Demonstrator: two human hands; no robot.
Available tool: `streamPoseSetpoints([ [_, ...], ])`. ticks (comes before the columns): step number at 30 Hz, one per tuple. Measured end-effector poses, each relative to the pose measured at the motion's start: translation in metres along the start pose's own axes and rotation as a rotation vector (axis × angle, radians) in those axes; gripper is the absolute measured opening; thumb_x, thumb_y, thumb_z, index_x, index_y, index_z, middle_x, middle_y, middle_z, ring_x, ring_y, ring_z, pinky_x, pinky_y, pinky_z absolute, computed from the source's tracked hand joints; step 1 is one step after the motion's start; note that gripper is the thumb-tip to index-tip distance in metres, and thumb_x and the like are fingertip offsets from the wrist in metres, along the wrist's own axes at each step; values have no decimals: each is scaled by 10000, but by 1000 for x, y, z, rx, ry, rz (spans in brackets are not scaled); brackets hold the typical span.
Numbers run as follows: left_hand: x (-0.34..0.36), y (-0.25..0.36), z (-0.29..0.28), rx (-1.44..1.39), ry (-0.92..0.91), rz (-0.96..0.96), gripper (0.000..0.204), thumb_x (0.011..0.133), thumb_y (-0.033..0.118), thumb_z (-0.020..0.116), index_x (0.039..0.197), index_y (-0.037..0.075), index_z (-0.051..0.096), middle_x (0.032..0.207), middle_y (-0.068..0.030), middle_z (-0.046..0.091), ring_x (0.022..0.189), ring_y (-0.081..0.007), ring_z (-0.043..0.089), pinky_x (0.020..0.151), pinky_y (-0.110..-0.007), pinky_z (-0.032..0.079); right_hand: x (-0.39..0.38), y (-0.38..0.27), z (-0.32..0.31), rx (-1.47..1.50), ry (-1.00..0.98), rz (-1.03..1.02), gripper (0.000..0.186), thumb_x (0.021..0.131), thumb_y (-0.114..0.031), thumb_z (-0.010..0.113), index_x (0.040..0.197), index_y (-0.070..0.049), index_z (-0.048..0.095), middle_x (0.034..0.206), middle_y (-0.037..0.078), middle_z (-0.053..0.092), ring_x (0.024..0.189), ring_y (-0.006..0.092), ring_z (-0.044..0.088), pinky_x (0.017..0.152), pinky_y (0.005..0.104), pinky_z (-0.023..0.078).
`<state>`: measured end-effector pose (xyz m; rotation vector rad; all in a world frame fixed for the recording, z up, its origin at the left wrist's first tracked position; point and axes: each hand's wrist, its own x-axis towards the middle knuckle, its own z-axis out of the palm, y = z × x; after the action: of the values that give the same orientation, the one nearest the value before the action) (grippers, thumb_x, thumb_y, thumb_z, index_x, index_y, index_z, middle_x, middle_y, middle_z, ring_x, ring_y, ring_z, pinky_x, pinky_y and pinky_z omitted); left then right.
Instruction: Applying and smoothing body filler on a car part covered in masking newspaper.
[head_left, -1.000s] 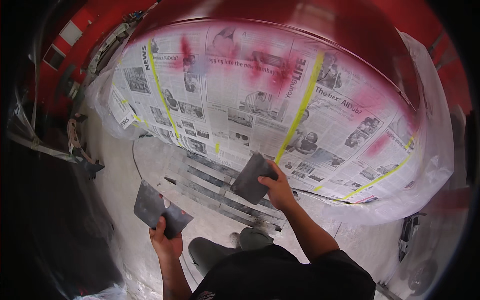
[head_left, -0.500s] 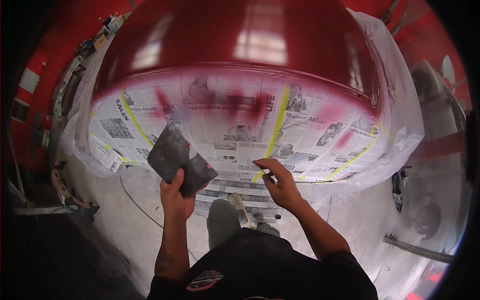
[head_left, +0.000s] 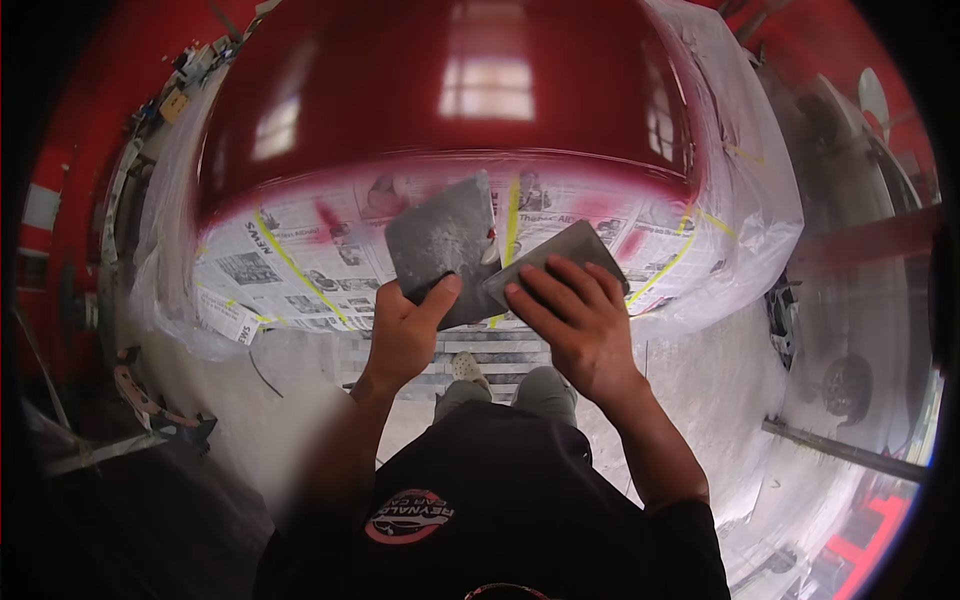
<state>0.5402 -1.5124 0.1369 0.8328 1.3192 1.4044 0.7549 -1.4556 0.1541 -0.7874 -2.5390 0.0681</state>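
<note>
In my left hand (head_left: 405,330) is a flat dark grey sheet (head_left: 440,235), dusty and scuffed. The thumb lies across its face while the other fingers are behind it. A small white and reddish spot shows at its right edge. My right hand (head_left: 585,325) grips a smaller grey rectangular piece (head_left: 578,243), its fingers spread over the top and the thumb hidden. The two grey pieces meet or overlap at the middle. Both are held in front of newspaper masking (head_left: 350,270) below a glossy dark red car panel (head_left: 380,90).
Yellow tape strips (head_left: 290,262) run down the newspaper. Clear plastic sheeting (head_left: 750,200) drapes both sides of the panel. A slatted grey platform (head_left: 400,360) lies by my feet. A metal bar (head_left: 845,450) extends at the right, and a loose curved part (head_left: 150,400) at the left.
My left hand has moved right and up with the dark sheet. My right hand, earlier in a pinch beside it, now grips the smaller grey piece against it. The view has shifted slightly.
</note>
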Motion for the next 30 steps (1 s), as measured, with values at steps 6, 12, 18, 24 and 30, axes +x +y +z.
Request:
streamPoseSetpoints([
  [6, 1, -9, 73, 211, 60, 253, 167, 945, 117, 588, 1001, -37, 622, 875, -22, 652, 771, -109, 607, 657, -253, 472, -72, 25, -32, 136, -32, 38, 429, 757, -90, 626, 1178, -160, 666, 1281, 16, 610, 1182, 235, 579, 1032, 466, 401],
  [12, 0, -2, 156, -726, -155, -145, 315, 939, 36, 549, 1250, -3, 521, 1132, -107, 635, 1005, -220, 662, 883, -372, 547, -83, 35, -93, 640, 380, 115, 650, 645, 113, 657, 1247, -131, 625, 1363, 179, 509, 1190, 362, 566, 1002, 477, 458],
  [18, -3, -17, 187, 16, -175, 159, 255, 906, -7, 580, 1159, -37, 589, 1121, -140, 651, 994, -214, 662, 869, -338, 531, -142, 96, -77, 458, 44, 374, 714, 686, 176, 572, 1331, -128, 548, 1300, 178, 517, 1158, 369, 567, 941, 397, 501],
  [24, -7, -18, 210, -78, -240, 3, 208, 884, 103, 690, 1024, -46, 648, 928, -51, 679, 806, -101, 616, 721, -260, 495, -157, 69, -91, 1252, 425, 852, 349, 886, 50, 564, 1235, 31, 560, 1122, 136, 652, 1009, 210, 630, 904, 305, 473],
  [30, 10, -26, 204, -32, -344, 33, 243, 924, 190, 658, 994, -42, 651, 852, -41, 673, 750, -82, 576, 656, -263, 477, -150, 74, -93, 316, 182, 665, 551, 743, 181, 449, 1248, -4, 573, 1174, 220, 604, 1097, 398, 595, 928, 429, 497],
])
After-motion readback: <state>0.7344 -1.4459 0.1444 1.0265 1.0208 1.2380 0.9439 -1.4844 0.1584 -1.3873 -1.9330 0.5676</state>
